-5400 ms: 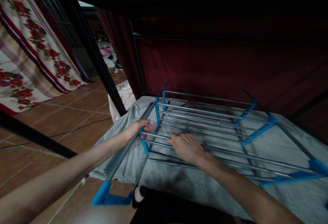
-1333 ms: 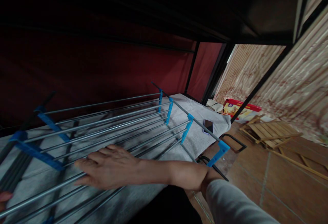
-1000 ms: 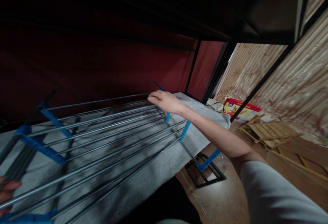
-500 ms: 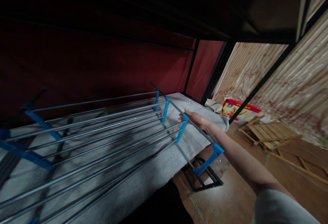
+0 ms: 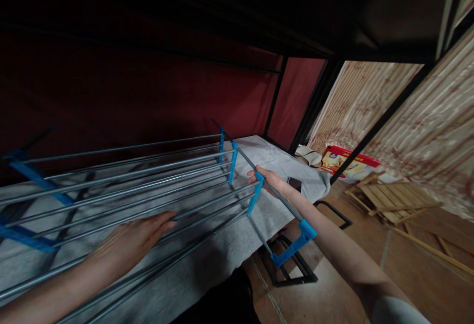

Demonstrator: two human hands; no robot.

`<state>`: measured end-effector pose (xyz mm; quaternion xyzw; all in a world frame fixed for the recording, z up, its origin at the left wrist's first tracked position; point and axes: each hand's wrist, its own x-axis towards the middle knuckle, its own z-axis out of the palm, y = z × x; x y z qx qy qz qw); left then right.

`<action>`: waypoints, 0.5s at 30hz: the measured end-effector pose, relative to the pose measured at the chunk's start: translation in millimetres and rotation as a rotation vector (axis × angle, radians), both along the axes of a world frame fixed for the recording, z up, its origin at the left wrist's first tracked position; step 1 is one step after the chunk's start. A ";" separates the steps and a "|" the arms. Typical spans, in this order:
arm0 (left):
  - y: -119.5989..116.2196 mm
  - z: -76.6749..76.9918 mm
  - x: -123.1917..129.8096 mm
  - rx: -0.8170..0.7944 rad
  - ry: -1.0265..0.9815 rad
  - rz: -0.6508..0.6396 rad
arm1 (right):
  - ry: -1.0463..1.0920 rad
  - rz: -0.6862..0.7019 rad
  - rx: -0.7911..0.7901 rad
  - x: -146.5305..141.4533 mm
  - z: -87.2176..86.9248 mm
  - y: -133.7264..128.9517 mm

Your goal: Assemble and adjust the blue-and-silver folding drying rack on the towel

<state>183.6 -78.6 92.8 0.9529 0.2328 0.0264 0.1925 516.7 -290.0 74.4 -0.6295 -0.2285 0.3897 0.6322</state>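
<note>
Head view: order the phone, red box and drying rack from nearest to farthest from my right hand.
1. Drying rack: right at your right hand.
2. Phone: just right of it, on the grey cloth.
3. Red box: farther right, beyond the cloth.

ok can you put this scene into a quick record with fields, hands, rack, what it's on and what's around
left hand: on a metal rod, grip unclear
right hand: at the side tube, beside a blue plastic bracket, grip partly hidden
clothes drying rack: grey rods, blue brackets
under rack: grey blanket
on blanket: smartphone, beyond right forearm
behind: dark red curtain
floor, right side: red-and-yellow box, slatted wooden furniture
</note>
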 end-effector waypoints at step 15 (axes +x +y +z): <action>-0.2 5.8 0.6 0.036 0.076 -0.043 | 0.027 -0.055 -0.017 -4.8 2.1 5.1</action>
